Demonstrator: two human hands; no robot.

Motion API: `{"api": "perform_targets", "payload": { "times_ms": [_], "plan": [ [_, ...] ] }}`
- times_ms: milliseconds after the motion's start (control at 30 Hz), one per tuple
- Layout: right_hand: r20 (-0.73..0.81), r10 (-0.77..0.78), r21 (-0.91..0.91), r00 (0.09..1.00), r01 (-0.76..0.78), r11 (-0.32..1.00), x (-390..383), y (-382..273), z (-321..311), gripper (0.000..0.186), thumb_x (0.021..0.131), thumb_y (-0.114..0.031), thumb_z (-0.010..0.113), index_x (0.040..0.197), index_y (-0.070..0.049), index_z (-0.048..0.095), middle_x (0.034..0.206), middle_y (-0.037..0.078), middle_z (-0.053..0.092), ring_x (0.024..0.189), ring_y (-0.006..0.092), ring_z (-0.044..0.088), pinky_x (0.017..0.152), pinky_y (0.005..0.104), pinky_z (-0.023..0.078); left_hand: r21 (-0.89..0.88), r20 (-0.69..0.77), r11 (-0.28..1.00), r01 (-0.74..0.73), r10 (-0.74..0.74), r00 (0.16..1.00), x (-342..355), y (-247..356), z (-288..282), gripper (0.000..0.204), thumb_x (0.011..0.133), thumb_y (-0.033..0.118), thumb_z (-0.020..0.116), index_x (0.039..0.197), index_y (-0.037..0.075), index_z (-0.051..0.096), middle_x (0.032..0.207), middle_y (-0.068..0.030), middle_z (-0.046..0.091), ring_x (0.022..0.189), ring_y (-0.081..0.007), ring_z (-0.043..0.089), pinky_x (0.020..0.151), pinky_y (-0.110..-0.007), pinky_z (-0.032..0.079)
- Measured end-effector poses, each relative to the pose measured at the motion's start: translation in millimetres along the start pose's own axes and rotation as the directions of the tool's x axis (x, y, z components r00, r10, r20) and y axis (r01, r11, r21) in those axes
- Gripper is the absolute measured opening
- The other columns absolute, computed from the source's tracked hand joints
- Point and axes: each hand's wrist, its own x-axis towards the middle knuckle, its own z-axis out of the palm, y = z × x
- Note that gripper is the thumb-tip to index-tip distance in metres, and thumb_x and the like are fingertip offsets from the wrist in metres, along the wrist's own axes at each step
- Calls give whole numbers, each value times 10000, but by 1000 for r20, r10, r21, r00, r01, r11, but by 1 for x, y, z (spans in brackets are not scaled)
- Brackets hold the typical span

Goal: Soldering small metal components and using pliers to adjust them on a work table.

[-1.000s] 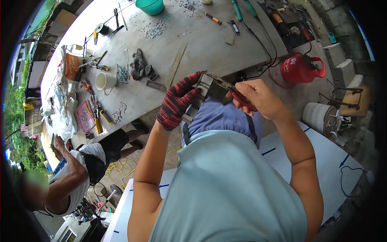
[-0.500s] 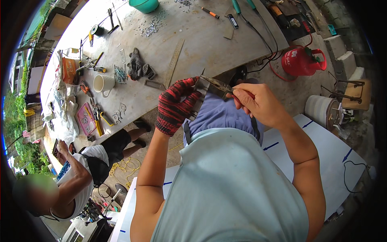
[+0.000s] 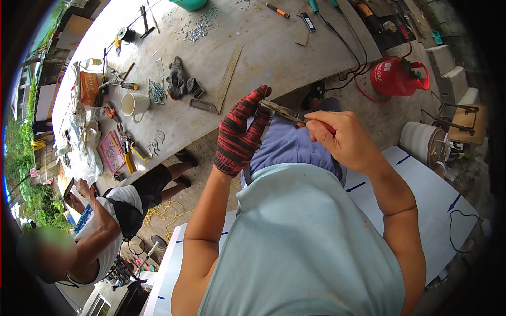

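Note:
My left hand point(image 3: 240, 137), in a red and black striped glove, is closed on a small grey metal piece point(image 3: 264, 107), mostly hidden by its fingers. My right hand point(image 3: 340, 139), bare, grips red-handled pliers point(image 3: 287, 113), whose metal jaws reach onto the piece. Both hands are over my lap in purple trousers point(image 3: 284, 147), beside the near edge of the metal-topped table point(image 3: 276, 60). Close by on that table lie a long metal ruler point(image 3: 230, 71) and dark gloves point(image 3: 179, 79).
A white mug point(image 3: 132, 105), tools point(image 3: 126, 152) and a green bowl point(image 3: 187, 2) sit on the table. A red gas cylinder point(image 3: 395, 79) stands right. A co-worker point(image 3: 97, 231) works at lower left. Behind me is a white board point(image 3: 437, 231), with a stool point(image 3: 421, 142) nearby.
My left hand has shifted and turned more upright, with its fingertips higher, covering more of the metal piece. My right hand with the pliers has moved slightly down.

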Motion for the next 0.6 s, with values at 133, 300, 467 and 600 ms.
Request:
{"api": "perform_targets", "payload": {
  "times_ms": [133, 300, 467, 600],
  "plan": [
    [78, -3, -52, 997, 7, 999, 0, -5, -4, 297, 1027, -145, 629, 1171, 111, 673, 841, 142, 737, 754, 163, 709, 699, 288, 560, 36, -13, 995, -95, 95, 995, -1, 1, 1, 539, 926, -36, 682, 1446, 79, 594, 1301, -98, 716, 1155, -219, 677, 1019, -325, 502],
    [53, -43, -92, 998, 48, 995, -4, -7, -4, 280, 1021, -122, 633, 1167, 113, 674, 842, 142, 736, 717, 157, 698, 677, 281, 557, 84, -44, 989, -122, 126, 991, -3, -3, 6, 520, 913, -34, 696, 1413, 94, 630, 1267, -108, 723, 1101, -239, 697, 979, -323, 523],
    [50, 3, -95, 999, 1, 995, -7, -5, 0, 257, 1030, -129, 620, 1134, 97, 686, 809, 125, 724, 695, 149, 682, 655, 280, 547, 122, -89, 984, -134, 145, 985, -7, -4, 10, 489, 905, -21, 704, 1375, 107, 667, 1208, -113, 730, 1046, -260, 707, 926, -323, 543],
    [74, 58, -89, 996, -51, 995, -7, -5, 1, 239, 1048, -137, 582, 1075, 72, 695, 746, 92, 683, 644, 136, 627, 622, 284, 517, 208, -108, 964, -168, 193, 975, -7, -9, 12, 498, 891, -17, 715, 1371, 112, 673, 1146, -110, 731, 1018, -253, 705, 896, -325, 548]
  ]
}}
